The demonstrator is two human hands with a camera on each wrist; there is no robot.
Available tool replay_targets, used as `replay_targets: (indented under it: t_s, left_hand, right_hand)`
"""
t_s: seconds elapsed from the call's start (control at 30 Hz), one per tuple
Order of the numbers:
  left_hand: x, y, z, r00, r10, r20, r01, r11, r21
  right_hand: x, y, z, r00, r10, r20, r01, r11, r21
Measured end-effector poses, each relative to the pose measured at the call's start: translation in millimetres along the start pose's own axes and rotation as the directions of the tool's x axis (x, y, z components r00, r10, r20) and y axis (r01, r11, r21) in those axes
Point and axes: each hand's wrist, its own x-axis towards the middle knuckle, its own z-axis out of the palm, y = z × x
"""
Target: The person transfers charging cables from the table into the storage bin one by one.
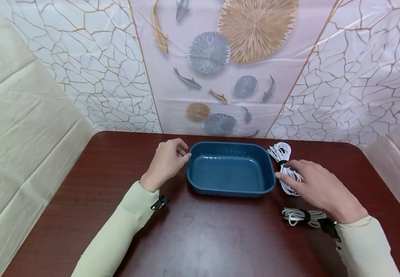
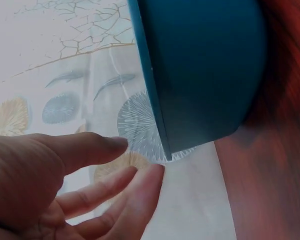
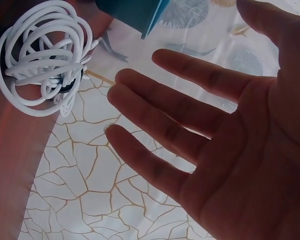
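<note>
A blue rectangular plastic basin (image 1: 227,174) sits near the far side of the table. Beside its left rim is my left hand (image 1: 166,161); its fingers are loosely bent around nothing, and the left wrist view shows a small gap between them and the basin wall (image 2: 205,75). My right hand (image 1: 319,186) hovers over a bundle of white cable (image 1: 281,150) at the basin's right. In the right wrist view its fingers (image 3: 175,110) are spread and fairly straight, apart from the white coils (image 3: 45,60). A dark tie binds that bundle at its middle.
A second, greyish-white cable bundle (image 1: 294,214) with a dark tie lies nearer me, partly under the right wrist. The dark red-brown table (image 1: 200,238) ends at a patterned hanging cloth (image 1: 117,77) behind. Pale cloth (image 1: 20,134) borders the left side.
</note>
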Motion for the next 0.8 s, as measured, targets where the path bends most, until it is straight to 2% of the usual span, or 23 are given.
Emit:
replay_targets:
  t_s: [0.2,0.37,0.53,0.7,0.8]
  left_hand:
    - [0.2,2.0,1.6,0.998,-0.062,0.033,0.062,0.998,-0.002]
    - [1.2,2.3,6.9,0.995,-0.080,0.063,0.082,0.996,-0.022]
    - [0.9,0.1,12.1,0.993,-0.093,0.070,0.096,0.994,-0.043]
    - [0.9,-1.6,13.7,0.993,-0.112,0.039,0.115,0.988,-0.105]
    - [0.5,-2.3,12.7,0.989,-0.140,0.044,0.146,0.977,-0.155]
  right_hand:
    - [2.4,1,0,0.998,-0.059,0.009,0.059,0.998,0.029]
    - [1.9,4,-1,0.993,-0.116,0.022,0.115,0.993,0.038]
    - [0.3,6,-3,0.992,-0.116,0.052,0.113,0.992,0.052]
    - [-2.3,10,-4,0.989,-0.099,0.108,0.092,0.994,0.067]
    - [-4.2,13,-4,0.987,-0.097,0.130,0.088,0.994,0.067]
